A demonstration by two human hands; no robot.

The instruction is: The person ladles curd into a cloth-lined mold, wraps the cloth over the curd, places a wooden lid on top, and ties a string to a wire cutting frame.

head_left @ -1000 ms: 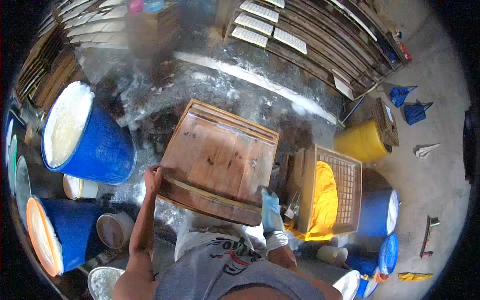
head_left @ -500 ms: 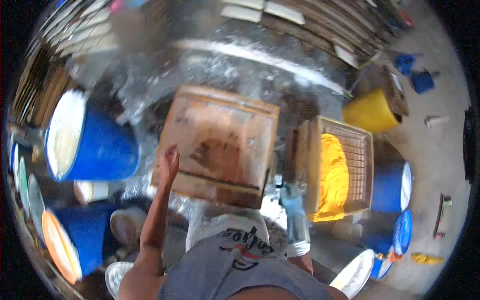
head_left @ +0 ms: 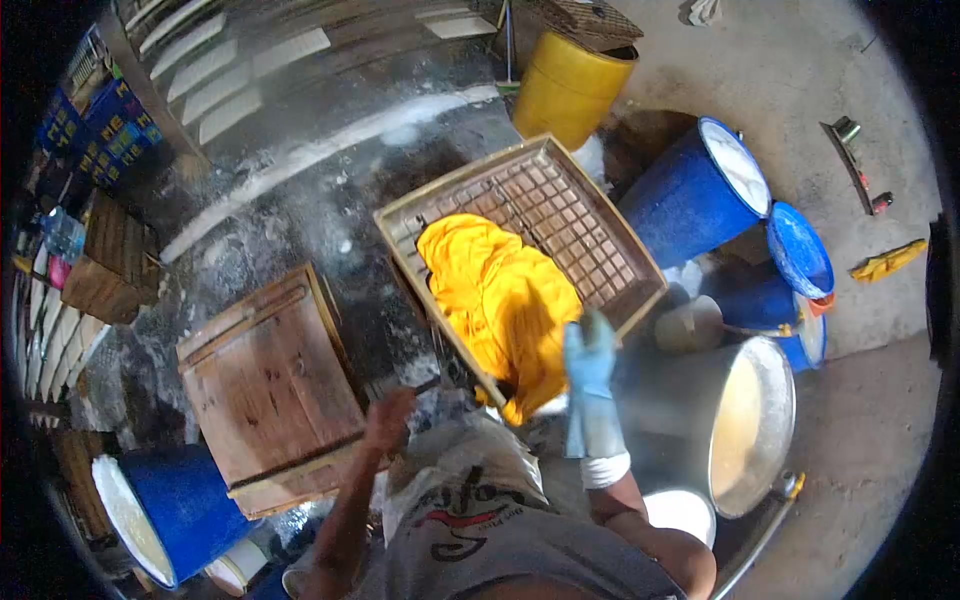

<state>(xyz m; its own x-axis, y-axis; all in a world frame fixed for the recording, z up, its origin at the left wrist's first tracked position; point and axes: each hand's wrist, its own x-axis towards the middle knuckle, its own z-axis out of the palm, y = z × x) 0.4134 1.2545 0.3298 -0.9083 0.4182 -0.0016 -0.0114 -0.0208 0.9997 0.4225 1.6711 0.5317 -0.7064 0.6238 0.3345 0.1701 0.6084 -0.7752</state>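
Note:
Yellow cloth (head_left: 490,285) lies bunched in a wooden tray (head_left: 640,290) with a gridded bottom, and one end hangs over the near edge. My right hand (head_left: 590,360), in a light blue glove, is beside the cloth at the tray's near right corner; its fingers are blurred. My bare left hand (head_left: 390,420) is closed, low between the tray and a closed wooden box-like panel (head_left: 275,390). A dark narrow piece shows by its fingers, and I cannot make out whether it is held.
Blue drums (head_left: 670,200) stand right of the tray, with a large metal pot (head_left: 765,430) nearer me. Behind is a yellow barrel (head_left: 570,90). Another blue drum (head_left: 190,510) with pale contents stands at lower left. The dark floor (head_left: 290,225) has white patches.
My view has turned right, bringing the tray and yellow cloth to the middle. My left hand has come off the wooden panel; my gloved right hand has risen to the cloth.

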